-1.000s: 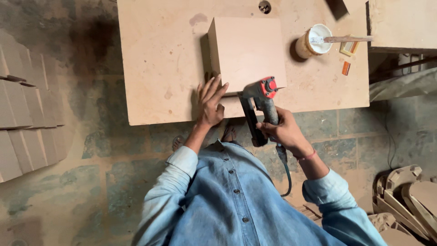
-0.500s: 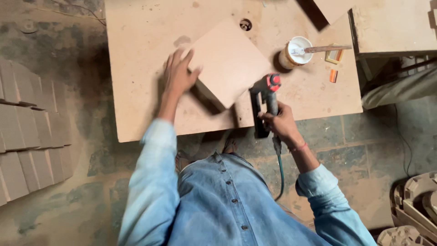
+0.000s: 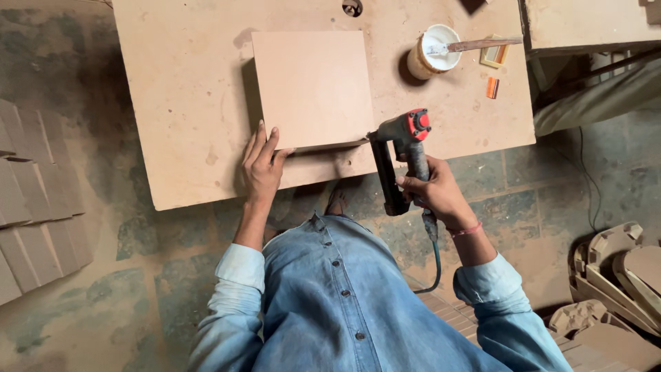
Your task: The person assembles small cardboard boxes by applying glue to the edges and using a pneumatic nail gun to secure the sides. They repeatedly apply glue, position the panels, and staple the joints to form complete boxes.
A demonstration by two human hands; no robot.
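Underneath everything, a stained grey-green concrete floor (image 3: 82, 303), patchy and dusty. Resting on it, a broad pale-brown fibreboard worktop (image 3: 186, 103), rectangular, filling the upper middle of the view. Leaning or stacked at the far left, rows of flat tan board pieces (image 3: 31, 207); at the lower right, a heap of curved cut-out board offcuts (image 3: 613, 275). On the worktop, near its front edge, a square box-like assembly of pinkish-tan fibreboard panels (image 3: 313, 86), top face flat and level, front lower edge just shy of the worktop's near edge. Left hand (image 3: 261, 169) spread flat, fingers pressed against the front left corner of the box, bracing it rather than clutching it. Right hand (image 3: 430, 189) wrapped tight around the handle of a black pneumatic nail gun with a red cap (image 3: 403, 151), nose set against the front right corner of the box, dark hose trailing down past the wrist. Farther back on the right, a small white round glue pot (image 3: 434, 52) with a wooden stick lying across its rim (image 3: 485, 45). Just beside that, a small yellowish square frame piece (image 3: 494, 56) and a tiny orange block (image 3: 492, 87), both loose on the worktop.
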